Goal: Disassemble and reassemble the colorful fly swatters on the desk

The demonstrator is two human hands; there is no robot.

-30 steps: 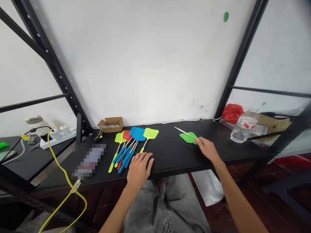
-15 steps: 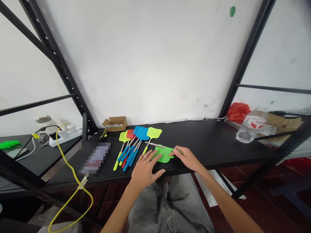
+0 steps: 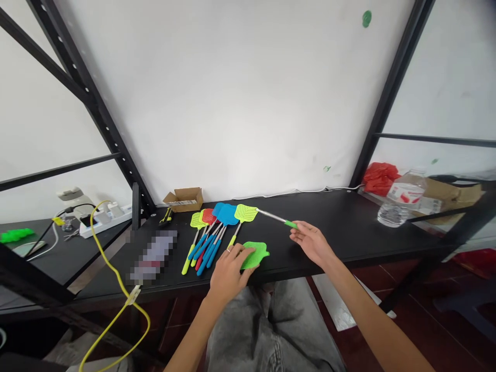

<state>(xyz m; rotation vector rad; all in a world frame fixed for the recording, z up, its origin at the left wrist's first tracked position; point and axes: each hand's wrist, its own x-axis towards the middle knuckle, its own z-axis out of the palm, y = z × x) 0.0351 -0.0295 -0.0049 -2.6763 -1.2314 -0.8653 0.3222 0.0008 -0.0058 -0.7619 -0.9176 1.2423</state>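
A green fly swatter head (image 3: 254,255), perforated and separate from any handle, is gripped at its left edge by my left hand (image 3: 231,266), thumb below and fingers on top. My right hand (image 3: 310,241) is closed on the green grip of a metal rod handle (image 3: 276,215), whose thin end points up and left, close to a yellow swatter head (image 3: 246,213). Left of my hands, several whole fly swatters lie fanned together: blue ones (image 3: 227,213), a red one (image 3: 209,216) and yellow ones (image 3: 197,220).
An open cardboard box (image 3: 185,200) and a yellow-black cutter (image 3: 166,217) sit at the back left. A yellow cable (image 3: 112,263) hangs over the front edge. A water bottle (image 3: 403,199) and red plastic bag (image 3: 380,178) stand right, beyond a black frame post (image 3: 387,93).
My right hand has moved right with the rod handle, away from the green head. My left hand has gone from lying spread on the head to gripping its edge.
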